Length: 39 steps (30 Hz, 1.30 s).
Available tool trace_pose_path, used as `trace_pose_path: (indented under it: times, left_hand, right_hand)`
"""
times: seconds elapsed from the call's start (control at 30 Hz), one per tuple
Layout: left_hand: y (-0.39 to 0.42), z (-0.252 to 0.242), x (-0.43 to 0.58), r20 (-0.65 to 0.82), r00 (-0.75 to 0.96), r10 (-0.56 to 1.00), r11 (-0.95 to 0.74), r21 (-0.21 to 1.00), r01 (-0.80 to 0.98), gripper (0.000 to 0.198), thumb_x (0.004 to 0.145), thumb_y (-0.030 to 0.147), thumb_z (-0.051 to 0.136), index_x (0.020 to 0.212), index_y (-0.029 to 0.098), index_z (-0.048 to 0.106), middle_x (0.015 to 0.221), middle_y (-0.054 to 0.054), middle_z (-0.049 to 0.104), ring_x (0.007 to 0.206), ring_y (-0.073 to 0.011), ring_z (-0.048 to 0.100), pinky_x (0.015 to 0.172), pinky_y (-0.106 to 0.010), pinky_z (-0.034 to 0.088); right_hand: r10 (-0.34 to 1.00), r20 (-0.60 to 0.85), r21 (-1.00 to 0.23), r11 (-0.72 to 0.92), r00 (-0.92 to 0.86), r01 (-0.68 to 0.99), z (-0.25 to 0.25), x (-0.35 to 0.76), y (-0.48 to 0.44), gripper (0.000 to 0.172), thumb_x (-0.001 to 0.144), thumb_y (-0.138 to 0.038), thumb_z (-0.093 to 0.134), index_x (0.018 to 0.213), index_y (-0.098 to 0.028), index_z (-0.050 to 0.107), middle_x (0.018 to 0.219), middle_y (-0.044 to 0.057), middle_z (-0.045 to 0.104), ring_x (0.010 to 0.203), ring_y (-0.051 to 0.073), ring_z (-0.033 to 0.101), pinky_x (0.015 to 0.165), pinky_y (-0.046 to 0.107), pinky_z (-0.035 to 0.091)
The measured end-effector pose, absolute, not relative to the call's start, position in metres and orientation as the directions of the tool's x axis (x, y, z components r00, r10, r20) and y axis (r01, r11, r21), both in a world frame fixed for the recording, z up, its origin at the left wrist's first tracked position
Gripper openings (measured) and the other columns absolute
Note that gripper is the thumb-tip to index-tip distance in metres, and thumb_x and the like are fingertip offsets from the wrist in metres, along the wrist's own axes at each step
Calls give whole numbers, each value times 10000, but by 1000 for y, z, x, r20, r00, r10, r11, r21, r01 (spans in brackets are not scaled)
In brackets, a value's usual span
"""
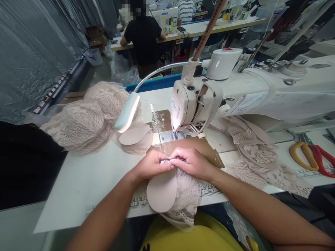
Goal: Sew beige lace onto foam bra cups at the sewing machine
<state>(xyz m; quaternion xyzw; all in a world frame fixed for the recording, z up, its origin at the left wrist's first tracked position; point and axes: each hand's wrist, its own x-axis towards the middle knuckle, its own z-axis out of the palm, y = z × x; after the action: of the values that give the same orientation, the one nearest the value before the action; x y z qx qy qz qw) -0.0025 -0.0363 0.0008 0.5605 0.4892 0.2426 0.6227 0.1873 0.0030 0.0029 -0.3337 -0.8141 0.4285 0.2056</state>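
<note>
My left hand [151, 164] and my right hand [192, 162] meet in front of the sewing machine [193, 104], fingers closed in a pinch. Between them they grip the upper edge of a beige lace piece [187, 195]. A smooth oval foam cup [162, 191] hangs from the same edge, over the table's front rim. Something small and dark shows by my right fingers, too little to name. Just beyond my hands are the needle plate [167, 136] and presser foot. Another foam cup on lace [134, 135] lies to the left of the plate.
A heap of lace cups [86, 120] stands at the left, under a lamp [127, 111] on a bendable neck. More lace pieces [256, 150] lie right, beside scissors [312, 157] with yellow and red handles. A ruler tape [138, 203] lines the front edge. A person [142, 38] sits beyond.
</note>
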Motion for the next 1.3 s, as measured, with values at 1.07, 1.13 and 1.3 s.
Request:
trace_pose_path:
  times: [1.07, 1.13, 1.3]
  left_hand:
    - [-40, 15, -18, -254, 306, 918, 116, 906, 406, 231, 822, 374, 581, 833, 149, 627, 662, 19, 513, 585, -96, 436, 511, -195, 332]
    - [-40, 16, -16, -227, 286, 931, 89, 901, 425, 228, 818, 370, 585, 802, 147, 629, 675, 9, 533, 602, -101, 452, 523, -197, 343]
    - [-40, 15, -13, -74, 195, 978, -34, 868, 496, 161, 822, 290, 566, 803, 151, 646, 705, -9, 581, 636, -121, 496, 565, -215, 372]
  right_hand:
    - [705, -19, -804, 410, -709, 430, 6, 192, 7, 112, 833, -240, 540, 760, -187, 605, 717, -12, 610, 682, 145, 534, 618, 254, 370]
    - [696, -24, -811, 406, -718, 421, 7, 192, 6, 124, 844, -239, 519, 789, -191, 619, 731, -9, 618, 683, 149, 534, 622, 258, 374]
    - [694, -5, -828, 401, -720, 392, 9, 192, 5, 169, 854, -248, 497, 748, -188, 614, 698, -5, 606, 655, 153, 523, 611, 264, 376]
